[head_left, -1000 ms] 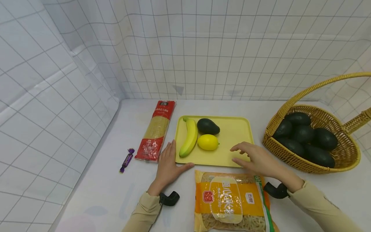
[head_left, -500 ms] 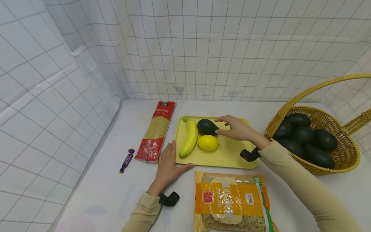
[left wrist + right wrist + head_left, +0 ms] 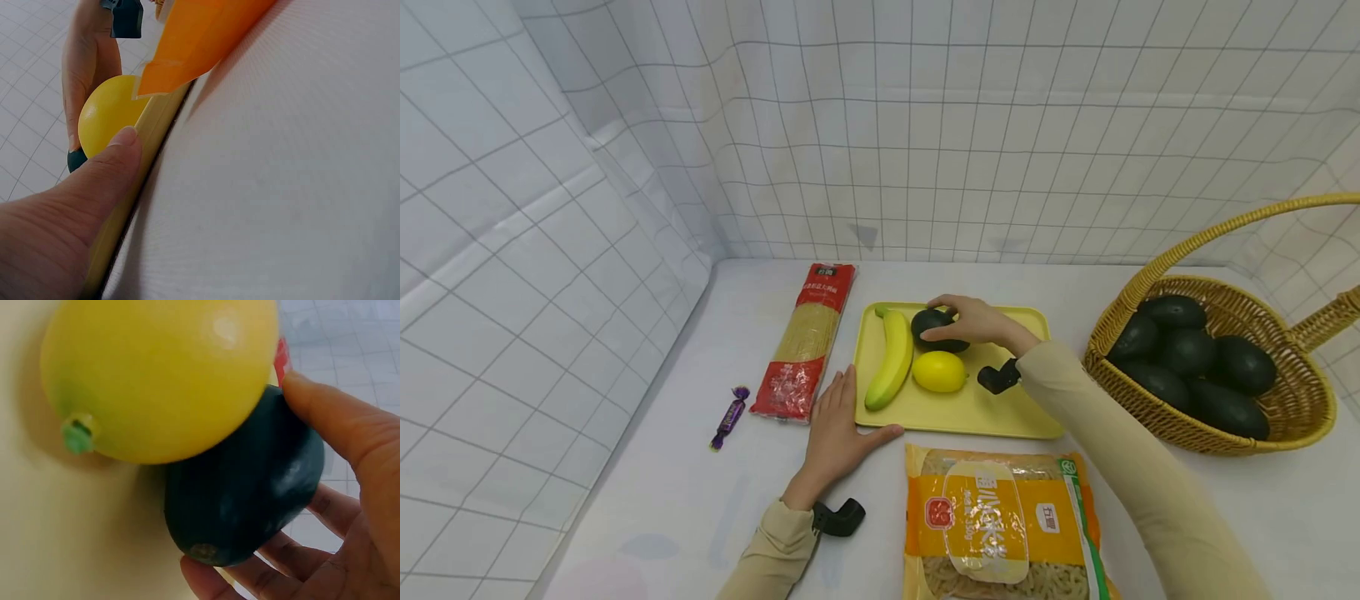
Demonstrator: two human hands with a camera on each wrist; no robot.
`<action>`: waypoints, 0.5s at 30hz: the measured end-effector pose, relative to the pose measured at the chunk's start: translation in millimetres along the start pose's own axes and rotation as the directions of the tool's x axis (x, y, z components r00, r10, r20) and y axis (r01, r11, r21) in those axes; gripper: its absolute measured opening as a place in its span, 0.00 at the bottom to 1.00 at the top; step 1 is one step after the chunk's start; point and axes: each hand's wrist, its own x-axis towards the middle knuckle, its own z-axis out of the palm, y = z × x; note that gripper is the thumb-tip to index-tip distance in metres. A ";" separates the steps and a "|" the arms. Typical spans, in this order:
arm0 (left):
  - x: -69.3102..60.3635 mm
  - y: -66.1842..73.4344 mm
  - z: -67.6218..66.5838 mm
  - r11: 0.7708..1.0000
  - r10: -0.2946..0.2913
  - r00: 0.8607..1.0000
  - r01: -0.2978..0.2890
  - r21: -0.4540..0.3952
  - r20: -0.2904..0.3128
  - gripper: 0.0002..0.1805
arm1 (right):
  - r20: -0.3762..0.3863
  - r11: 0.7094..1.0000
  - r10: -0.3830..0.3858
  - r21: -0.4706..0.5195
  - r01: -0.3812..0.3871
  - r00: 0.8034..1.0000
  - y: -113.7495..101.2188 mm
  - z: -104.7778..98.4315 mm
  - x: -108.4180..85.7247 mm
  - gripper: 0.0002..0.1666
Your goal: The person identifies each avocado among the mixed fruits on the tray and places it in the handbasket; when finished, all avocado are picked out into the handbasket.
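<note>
My right hand (image 3: 979, 323) is at the dark green avocado (image 3: 923, 321) on the yellow tray (image 3: 1000, 417). Its thumb lies along one side and its fingers curl round the other, as the right wrist view shows on the avocado (image 3: 244, 487). Just in front of the avocado is a yellow lemon (image 3: 940, 372), and a banana (image 3: 891, 358) lies along the tray's left side. At the tray's near left corner rests my left hand (image 3: 835, 442), fingers straight and thumb spread. In the left wrist view, its thumb (image 3: 106, 169) touches the tray's edge.
A wicker basket (image 3: 1311, 392) of several avocados stands at the right. An orange noodle bag (image 3: 1000, 521) lies before the tray. Left of the tray are a red spaghetti pack (image 3: 805, 342) and a purple wrapped candy (image 3: 728, 418). Grid-patterned curtains border the table.
My right hand has moved left and away from me, from the tray's near right part to the avocado, and now grips it. The left hand has stayed in place.
</note>
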 end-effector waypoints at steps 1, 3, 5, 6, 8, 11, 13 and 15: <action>0.2 0.3 -0.1 1.000 0.001 1.000 -0.001 -0.002 0.001 0.62 | 0.002 1.000 0.022 0.011 -0.022 1.000 1.1 1.0 2.1 0.38; 0.7 0.7 0.3 1.000 0.003 1.000 -0.003 -0.003 0.002 0.62 | 0.004 0.998 0.054 0.037 -0.054 0.999 4.3 2.7 5.2 0.38; 1.2 1.1 0.6 1.000 0.007 1.000 -0.007 -0.006 0.002 0.62 | -0.006 0.995 0.077 0.065 -0.077 0.997 8.0 3.6 5.8 0.38; 1.5 1.1 0.8 1.000 0.012 1.000 -0.012 -0.008 0.002 0.62 | -0.014 0.993 0.085 0.082 -0.083 0.996 9.7 3.6 5.1 0.38; 1.8 0.7 1.2 1.000 0.017 1.000 -0.017 -0.008 0.003 0.62 | -0.024 0.989 0.093 0.114 -0.090 0.995 13.0 2.7 2.2 0.38; 1.8 -0.5 1.0 1.000 0.021 1.000 -0.021 -0.008 -0.003 0.63 | -0.045 0.983 0.088 0.165 -0.079 0.995 16.2 -1.0 -4.6 0.38; 1.8 -1.5 0.8 1.000 0.020 1.000 -0.020 -0.005 -0.008 0.62 | -0.065 0.976 0.085 0.206 -0.070 0.994 17.2 -4.9 -10.1 0.37; 2.1 -2.3 0.7 1.000 0.021 1.000 -0.021 -0.005 -0.013 0.62 | -0.090 0.965 0.085 0.257 -0.060 0.992 16.9 -9.2 -16.9 0.35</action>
